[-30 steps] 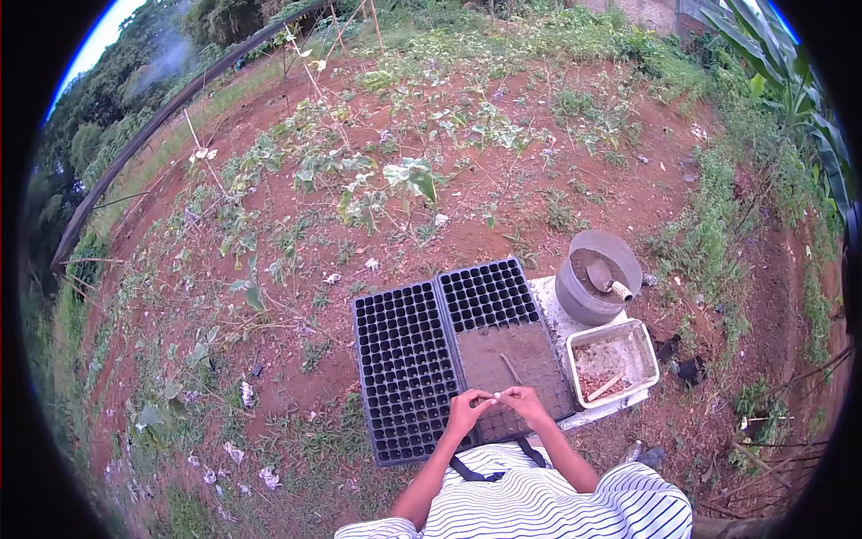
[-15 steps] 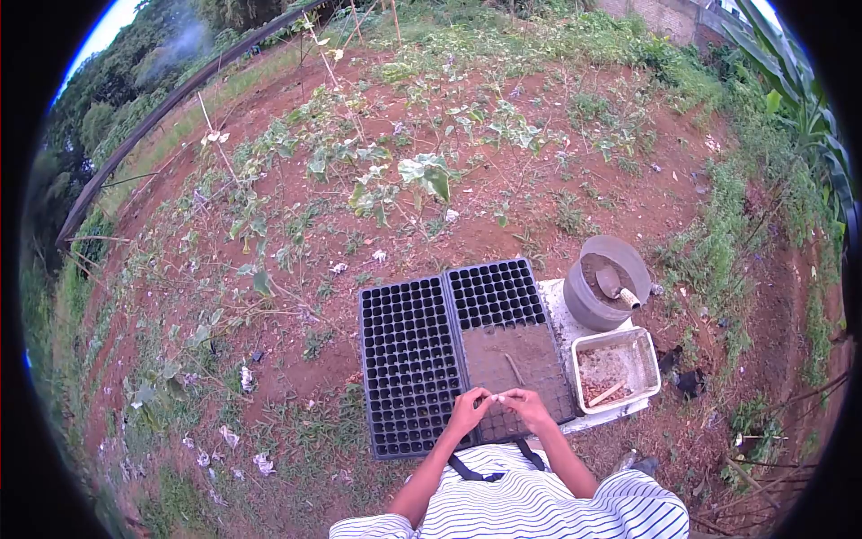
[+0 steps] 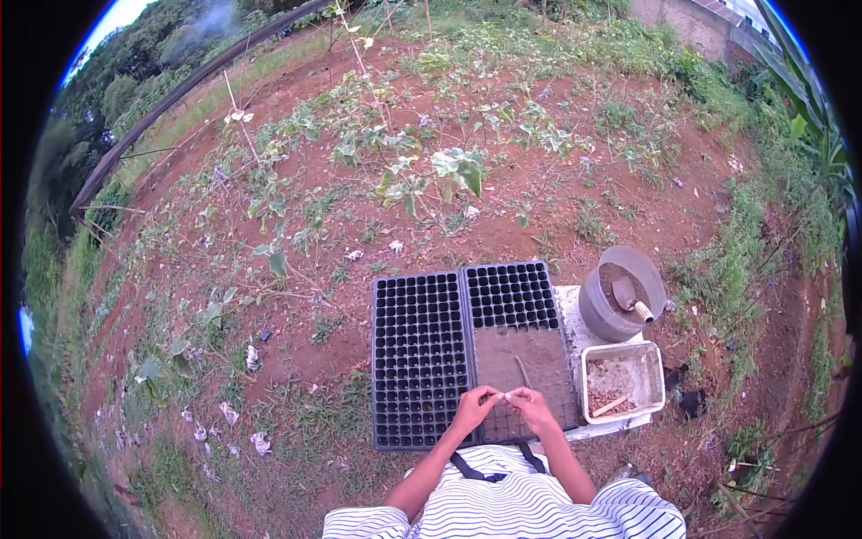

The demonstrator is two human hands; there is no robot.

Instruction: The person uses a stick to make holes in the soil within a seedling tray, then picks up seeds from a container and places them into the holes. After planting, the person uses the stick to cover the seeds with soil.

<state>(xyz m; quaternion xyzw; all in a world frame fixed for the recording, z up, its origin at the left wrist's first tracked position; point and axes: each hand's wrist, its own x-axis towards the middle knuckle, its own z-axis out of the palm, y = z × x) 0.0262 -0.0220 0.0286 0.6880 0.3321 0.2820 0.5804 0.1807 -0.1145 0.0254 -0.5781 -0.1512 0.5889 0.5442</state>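
Over the part-filled tray [image 3: 512, 295], left hand [image 3: 471, 411] and right hand [image 3: 536, 412] meet, seemingly for fine work; I can't tell what the fingers pinch; next needs delicacy.

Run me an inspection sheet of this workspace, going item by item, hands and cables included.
Surface: white board under the pot and basin.
Job's things: left tray, dark cells showing; right tray, far cells dark, near part soil-covered, a stick on it; pot with soil and a trowel; basin with reddish bits and a pale stick.
Clutter: pale scraps on the ground; dark scraps beside the basin.
Hands: left hand and right hand, close together over the right tray; anything pinched is too small to identify.
Cables: nothing seen.
Surroundings: red earth, leafy plants, a distant wall.
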